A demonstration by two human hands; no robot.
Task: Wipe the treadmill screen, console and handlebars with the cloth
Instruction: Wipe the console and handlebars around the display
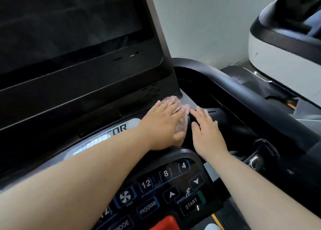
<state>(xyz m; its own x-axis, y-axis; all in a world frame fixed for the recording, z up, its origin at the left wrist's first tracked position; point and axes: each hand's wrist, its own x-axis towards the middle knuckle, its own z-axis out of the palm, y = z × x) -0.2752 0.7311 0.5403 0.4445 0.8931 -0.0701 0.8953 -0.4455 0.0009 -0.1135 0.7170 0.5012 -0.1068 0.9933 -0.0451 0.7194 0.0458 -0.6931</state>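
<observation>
The left grip (pixel 163 123), a bare hand, lies flat with straight fingers held close together, pressing a pink cloth (pixel 174 100) down on the treadmill console (pixel 191 97). The cloth is bunched under the palm. Its edges show past the fingertips and along the thumb side. It sits on the grey console surface just below the lower right corner of the screen housing.

The right grip (pixel 206 132) is just beside it. It holds nothing, and its fingers are straight and slightly spread. The index fingertip comes close to the cloth's edge. This hand rests over the dark black recess at the console's right side; whether the palm bears weight cannot be told.

The screen (pixel 69 29) is dark and tilted back, filling the upper left. Both forearms cross above the keypad (pixel 170 186), which shows the numbers 4, 8 and 12, arrow keys, a fan key, PROGRAM and a START button (pixel 191 203). A red button (pixel 165 222) sits at the bottom edge. A silver logo plate (pixel 104 139) is partly covered by the left forearm.

A broad black side rail (pixel 243 90) curves round the right of the console. Below it is a short black handle with a metal band (pixel 260 153). A white and black neighbouring machine (pixel 278 52) stands at the upper right.
</observation>
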